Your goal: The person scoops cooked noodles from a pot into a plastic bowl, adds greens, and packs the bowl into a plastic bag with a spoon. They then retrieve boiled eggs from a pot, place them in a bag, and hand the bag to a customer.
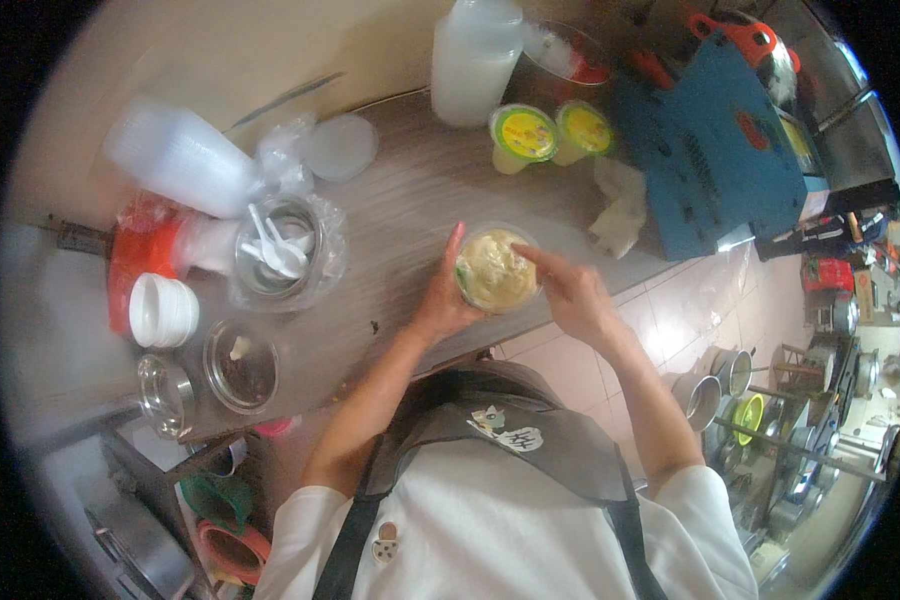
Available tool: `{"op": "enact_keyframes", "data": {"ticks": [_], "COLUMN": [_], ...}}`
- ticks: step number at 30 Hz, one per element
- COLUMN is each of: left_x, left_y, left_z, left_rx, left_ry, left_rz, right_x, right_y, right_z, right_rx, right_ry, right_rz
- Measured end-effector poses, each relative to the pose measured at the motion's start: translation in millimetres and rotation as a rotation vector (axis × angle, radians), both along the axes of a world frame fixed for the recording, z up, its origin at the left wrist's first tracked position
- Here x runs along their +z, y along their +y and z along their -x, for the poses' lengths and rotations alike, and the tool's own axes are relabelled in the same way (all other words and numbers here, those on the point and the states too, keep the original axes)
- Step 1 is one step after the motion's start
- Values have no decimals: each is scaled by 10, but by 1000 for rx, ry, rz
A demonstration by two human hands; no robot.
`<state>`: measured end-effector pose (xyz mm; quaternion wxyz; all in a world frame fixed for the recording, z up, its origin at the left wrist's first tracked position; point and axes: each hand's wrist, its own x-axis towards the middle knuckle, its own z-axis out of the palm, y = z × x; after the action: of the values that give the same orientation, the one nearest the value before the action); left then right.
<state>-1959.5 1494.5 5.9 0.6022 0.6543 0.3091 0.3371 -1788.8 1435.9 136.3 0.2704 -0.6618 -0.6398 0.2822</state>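
A round clear plastic container [496, 279] holds pale yellow food with a bit of green at its left side. Shiny highlights lie across its top; whether a clear lid covers it is hard to tell. My left hand [450, 300] grips it from the left, thumb up along the rim. From the right, my right hand [576, 296] reaches in with the index finger stretched over the top near the rim. Its other fingers are bent, and blur hides whether they grip the container's side. The container is above the front edge of the wood-grain table [397, 217].
Two sealed cups [523, 135] with yellow-green tops stand at the back, beside stacked plastic containers [476, 67]. A blue box [720, 150] is on the right. To the left are a bowl of white spoons [279, 251], white bowls [163, 310] and a glass lid [241, 367].
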Motion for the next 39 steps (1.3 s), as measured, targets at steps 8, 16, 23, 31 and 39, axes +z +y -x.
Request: {"op": "enact_keyframes", "data": {"ticks": [8,16,23,31,39], "left_x": [-14,-68,105,286,267], "left_y": [-179,-422,-680,-400,-649], "left_z": [103,313,776,1023,1195], "left_rx": [219,250,460,602,599], "left_ry": [77,204,74,-65,-86], "left_rz": [-258,-235,-138,-27,136], "right_x": [-850,-1222,-322,-351,-910], "right_y": [167,306,630,2050,2358], "right_z": [-1241,-1753,-1234,1203,1479], "right_rx": [-502,-621,-322,524,726], "right_ry": [-718,-850,-879,-681,-1039], "right_rz": [-282,264,-75,-385,-385]}}
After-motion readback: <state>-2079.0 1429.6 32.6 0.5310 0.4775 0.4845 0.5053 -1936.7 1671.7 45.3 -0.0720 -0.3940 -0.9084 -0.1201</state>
